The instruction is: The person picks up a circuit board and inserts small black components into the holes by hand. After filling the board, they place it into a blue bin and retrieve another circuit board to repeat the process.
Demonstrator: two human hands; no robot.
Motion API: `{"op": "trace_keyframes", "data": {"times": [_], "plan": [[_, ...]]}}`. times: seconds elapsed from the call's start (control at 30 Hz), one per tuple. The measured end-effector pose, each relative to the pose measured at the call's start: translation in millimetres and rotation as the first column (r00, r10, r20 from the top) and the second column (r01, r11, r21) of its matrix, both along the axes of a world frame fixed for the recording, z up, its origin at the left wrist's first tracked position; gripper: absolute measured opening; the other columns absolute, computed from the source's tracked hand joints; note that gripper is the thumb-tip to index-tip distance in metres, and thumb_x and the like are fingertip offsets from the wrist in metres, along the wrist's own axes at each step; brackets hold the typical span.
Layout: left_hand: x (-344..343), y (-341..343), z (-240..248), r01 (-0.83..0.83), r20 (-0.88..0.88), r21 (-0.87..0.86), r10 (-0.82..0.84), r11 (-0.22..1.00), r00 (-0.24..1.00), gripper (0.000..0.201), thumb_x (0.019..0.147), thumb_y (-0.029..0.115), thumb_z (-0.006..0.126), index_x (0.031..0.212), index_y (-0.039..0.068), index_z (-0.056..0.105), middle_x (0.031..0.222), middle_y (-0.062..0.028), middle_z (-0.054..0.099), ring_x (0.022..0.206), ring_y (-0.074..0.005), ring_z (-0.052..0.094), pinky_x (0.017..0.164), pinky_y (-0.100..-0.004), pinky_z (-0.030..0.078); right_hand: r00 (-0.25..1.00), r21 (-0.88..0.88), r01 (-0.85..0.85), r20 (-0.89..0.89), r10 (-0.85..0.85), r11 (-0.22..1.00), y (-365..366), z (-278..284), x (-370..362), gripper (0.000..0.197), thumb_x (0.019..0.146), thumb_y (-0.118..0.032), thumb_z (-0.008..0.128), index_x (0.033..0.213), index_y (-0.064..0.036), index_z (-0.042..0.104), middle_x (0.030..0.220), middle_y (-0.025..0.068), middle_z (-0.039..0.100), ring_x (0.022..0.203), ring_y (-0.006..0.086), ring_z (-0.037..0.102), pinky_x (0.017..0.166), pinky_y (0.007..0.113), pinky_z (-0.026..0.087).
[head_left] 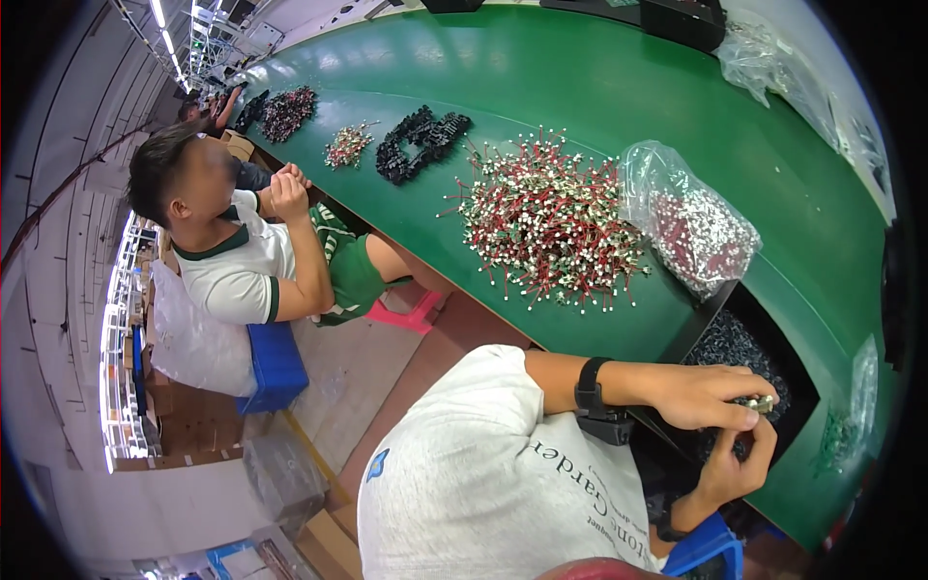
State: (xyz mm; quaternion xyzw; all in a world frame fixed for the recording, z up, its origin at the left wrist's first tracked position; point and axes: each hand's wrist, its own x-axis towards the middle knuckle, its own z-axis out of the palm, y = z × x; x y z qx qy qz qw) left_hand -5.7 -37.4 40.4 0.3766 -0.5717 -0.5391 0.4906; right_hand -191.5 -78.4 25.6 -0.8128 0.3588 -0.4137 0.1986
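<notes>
Upper left, a seated co-worker in a white shirt [232, 261] works at the long green surface [599, 77]. Centre frame, one big heap of red-wired white connectors [551, 222] lies unprocessed, far too many to count, beside one clear plastic bag of the same parts [696, 227]. Lower right, the left hand [701, 396] and right hand [735, 464] meet over a black tray of dark pieces [739, 343], both grips pinching one small metallic component [761, 404]. Plenty left, I'd judge.
</notes>
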Motion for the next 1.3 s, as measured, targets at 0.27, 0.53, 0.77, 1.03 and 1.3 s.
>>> {"op": "trace_keyframes", "data": {"times": [0.27,0.53,0.77,1.03,1.3], "plan": [[2,0,-1,0.014,-0.059,0.008,-0.013,1.0,0.998,0.059,0.103,0.04,0.048,0.143,-0.003,0.043,0.128,-0.0234,0.053,0.118,-0.0358,0.054,0.099,-0.0426,0.044,0.999,-0.059,-0.015,0.05,0.018,0.998,-1,-3,3,0.017,0.087,-0.002,0.074,0.1,0.0067,0.066,0.091,0.0109,0.066,0.074,0.0208,0.061,0.064,0.03,0.051],[1,0,-3,0.006,-0.097,-0.006,-0.007,1.0,0.995,0.059,0.102,0.041,0.049,0.141,-0.003,0.045,0.124,-0.0232,0.054,0.112,-0.0342,0.057,0.093,-0.0413,0.048,0.996,0.022,-0.029,0.079,0.028,0.999,-1,-4,0,0.015,0.089,-0.002,0.073,0.098,0.0055,0.064,0.09,0.0087,0.064,0.075,0.0179,0.059,0.068,0.028,0.05],[-2,-2,-5,0.023,-0.089,0.0,-0.023,1.0,0.996,0.06,0.103,0.042,0.048,0.142,-0.004,0.044,0.123,-0.0223,0.054,0.113,-0.035,0.055,0.097,-0.0416,0.045,0.996,0.061,-0.046,0.084,0.041,0.997,-3,-6,-2,0.014,0.09,-0.001,0.071,0.099,0.0058,0.064,0.092,0.0093,0.063,0.081,0.0195,0.06,0.073,0.031,0.051],[4,-1,-3,-0.021,-0.014,-0.061,0.02,0.998,1.0,0.06,0.104,0.042,0.046,0.144,-0.004,0.041,0.12,-0.0204,0.052,0.113,-0.034,0.053,0.1,-0.0413,0.042,1.0,0.017,0.0,-0.031,0.001,1.0,-1,-5,-4,0.017,0.091,-0.003,0.071,0.105,0.0067,0.066,0.094,0.0106,0.067,0.081,0.0194,0.063,0.072,0.029,0.051],[1,-2,-3,0.031,-0.095,0.019,-0.03,0.999,0.995,0.06,0.105,0.043,0.044,0.145,-0.001,0.041,0.118,-0.0199,0.051,0.11,-0.0317,0.056,0.091,-0.0401,0.048,0.997,0.085,0.059,-0.052,-0.055,0.995,-1,-10,-13,0.021,0.094,-0.005,0.071,0.11,0.0072,0.066,0.094,0.0103,0.07,0.082,0.0168,0.064,0.078,0.029,0.054]]}}
